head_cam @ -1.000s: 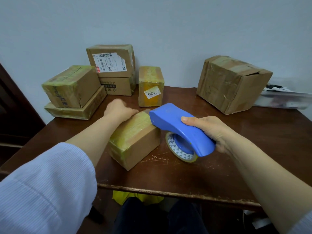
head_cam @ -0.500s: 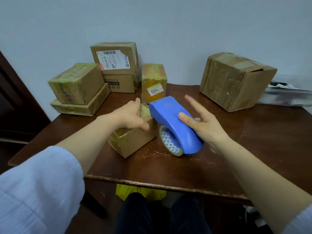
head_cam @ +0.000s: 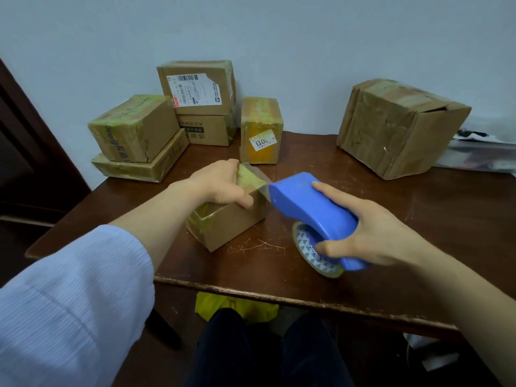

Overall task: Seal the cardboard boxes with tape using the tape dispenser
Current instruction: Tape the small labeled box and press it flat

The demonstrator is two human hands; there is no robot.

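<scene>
A small cardboard box (head_cam: 227, 223) wrapped in yellowish tape lies near the table's front edge. My left hand (head_cam: 220, 184) presses down on its top, thumb over the near right edge. My right hand (head_cam: 371, 233) grips the blue tape dispenser (head_cam: 310, 205), whose tape roll (head_cam: 310, 251) hangs below it just right of the box. A clear strip of tape (head_cam: 258, 180) stretches from the dispenser's front to the box's top by my left fingers.
The dark wooden table (head_cam: 418, 247) carries a stack of taped boxes (head_cam: 134, 129) at the back left, two stacked boxes (head_cam: 201, 107) by the wall, an upright yellow-labelled box (head_cam: 261, 131) and a large crumpled box (head_cam: 399, 127) at the back right.
My right hand closed around the dispenser and drew it to the right, pulling out a strip of tape. My left hand shifted onto the box's top right edge.
</scene>
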